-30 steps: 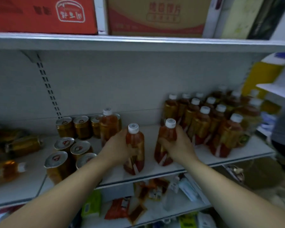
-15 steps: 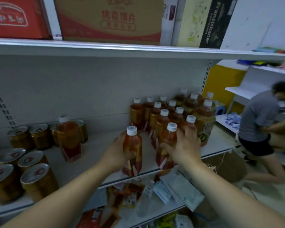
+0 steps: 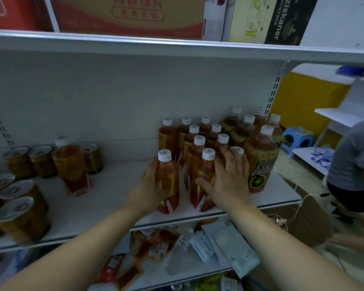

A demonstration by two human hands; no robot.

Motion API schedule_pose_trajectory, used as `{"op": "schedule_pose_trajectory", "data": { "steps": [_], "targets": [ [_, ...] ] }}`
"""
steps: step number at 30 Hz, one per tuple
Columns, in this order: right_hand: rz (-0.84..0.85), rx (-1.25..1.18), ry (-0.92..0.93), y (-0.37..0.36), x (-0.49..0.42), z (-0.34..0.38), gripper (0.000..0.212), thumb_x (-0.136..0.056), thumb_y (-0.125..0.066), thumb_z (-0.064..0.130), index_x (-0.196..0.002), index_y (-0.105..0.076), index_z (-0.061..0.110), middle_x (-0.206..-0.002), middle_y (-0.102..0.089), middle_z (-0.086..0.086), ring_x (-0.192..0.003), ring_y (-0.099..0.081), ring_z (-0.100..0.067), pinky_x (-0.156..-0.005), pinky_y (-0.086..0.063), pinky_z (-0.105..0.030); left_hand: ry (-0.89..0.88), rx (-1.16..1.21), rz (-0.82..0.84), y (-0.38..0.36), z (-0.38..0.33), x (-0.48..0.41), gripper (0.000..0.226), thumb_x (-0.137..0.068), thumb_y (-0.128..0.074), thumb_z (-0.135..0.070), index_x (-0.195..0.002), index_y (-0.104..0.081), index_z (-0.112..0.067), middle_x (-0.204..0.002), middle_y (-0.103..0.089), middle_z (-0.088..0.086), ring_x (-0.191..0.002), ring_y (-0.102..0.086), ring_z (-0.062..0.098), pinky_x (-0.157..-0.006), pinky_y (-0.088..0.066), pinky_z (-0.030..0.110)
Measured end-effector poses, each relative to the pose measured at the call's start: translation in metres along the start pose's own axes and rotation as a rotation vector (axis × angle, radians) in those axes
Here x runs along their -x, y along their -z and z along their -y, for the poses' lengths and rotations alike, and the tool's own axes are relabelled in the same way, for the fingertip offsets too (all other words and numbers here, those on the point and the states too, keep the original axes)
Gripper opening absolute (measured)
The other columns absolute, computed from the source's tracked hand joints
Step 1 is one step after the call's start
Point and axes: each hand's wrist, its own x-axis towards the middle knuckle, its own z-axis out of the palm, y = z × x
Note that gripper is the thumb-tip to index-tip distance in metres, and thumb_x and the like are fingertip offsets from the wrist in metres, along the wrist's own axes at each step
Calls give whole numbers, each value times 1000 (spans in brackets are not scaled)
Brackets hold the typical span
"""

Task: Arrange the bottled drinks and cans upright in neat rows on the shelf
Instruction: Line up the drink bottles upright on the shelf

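Note:
Two amber tea bottles with white caps stand upright at the front of the white shelf [image 3: 105, 208]. My left hand [image 3: 148, 190] grips the left bottle [image 3: 168, 181] from its left side. My right hand [image 3: 229, 179] wraps the right bottle [image 3: 202, 185], fingers spread and touching the bottles behind. Behind them stand rows of the same small bottles [image 3: 199, 141], with larger dark bottles [image 3: 261, 160] at the right end. A lone bottle [image 3: 72, 166] stands further left, among gold cans [image 3: 19, 215].
The shelf above [image 3: 177, 45] carries cardboard boxes. The shelf below [image 3: 177, 255] holds loose packets and a lying clear bottle. A person in a grey shirt [image 3: 353, 164] crouches at the right, near a blue stool [image 3: 297, 137].
Both hands have carried their bottles rightward along the shelf front, up against the standing rows. My right hand's fingers have loosened and spread. The view has swung right.

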Motion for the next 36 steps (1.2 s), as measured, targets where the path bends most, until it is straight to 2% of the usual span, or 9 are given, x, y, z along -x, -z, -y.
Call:
{"op": "schedule_pose_trajectory", "data": {
  "steps": [4,7,12,15,19,22,24,31,36],
  "targets": [
    [38,-50,-43,8,-6,-16,116,-60,-59,80,-150,-11,23,-156,-8,-7,-145,3,-30,-115,7,-47,70,83,-58,-13,4,-5,104,-79,-74,-13,-150,0,-30,-135,-46,-4,-125,-48,19,-103,-43,41],
    [269,-175,-129,18,-17,-22,120,-67,-63,76,-152,9,32,-157,19,4,-146,13,-27,-117,-13,-50,178,177,-37,-23,7,-12,99,-74,-77,-7,-148,-14,-25,-117,-52,-10,-118,-51,16,-93,-45,31],
    [217,-219,-41,13,-14,-27,96,-72,-64,70,-148,-25,28,-154,12,5,-143,-3,-27,-114,-25,-46,181,150,-27,-33,1,-23,92,-77,-74,-5,-145,-16,-26,-101,-46,-23,-107,-49,10,-81,-42,22],
    [147,-238,-28,6,-11,-31,90,-70,-66,69,-144,-38,27,-152,6,4,-141,-9,-29,-112,-25,-47,195,194,-82,-39,2,-40,87,-77,-72,-2,-143,-22,-25,-98,-48,-23,-104,-54,16,-81,-49,30],
    [121,-250,-25,0,-10,-32,91,-69,-68,68,-143,-40,24,-149,7,9,-140,-9,-28,-111,-25,-48,180,224,-148,-44,8,-65,81,-80,-69,0,-143,-25,-24,-109,-51,-13,-104,-52,13,-81,-43,26],
    [95,-257,-41,-4,-8,-34,100,-69,-68,69,-147,-32,20,-150,5,9,-139,-9,-26,-111,-26,-50,202,262,-168,-46,9,-85,66,-80,-67,-3,-128,-32,-32,-102,-54,-13,-96,-58,14,-72,-52,22],
    [30,-228,-22,-9,-7,-35,103,-67,-65,71,-147,-29,16,-150,-4,0,-134,-16,-29,-105,-34,-54,232,262,-190,-46,10,-95,62,-72,-68,-24,-122,-34,-33,-107,-59,-5,-98,-59,19,-85,-53,36],
    [-73,-159,21,-17,-8,-35,93,-69,-47,74,-131,-55,6,-144,-21,-12,-123,-29,-35,-93,-44,-56,245,88,-251,-58,23,-116,81,-61,-76,-37,-126,-29,-27,-122,-55,6,-106,-58,30,-90,-49,52],
    [32,-170,-23,-12,-6,-38,95,-67,-51,77,-138,-47,14,-149,-8,-3,-130,-20,-30,-100,-38,-56,273,127,-80,-44,12,-109,96,-55,-74,-38,-135,-25,-17,-125,-54,8,-106,-59,23,-92,-50,37]
  ]
}}
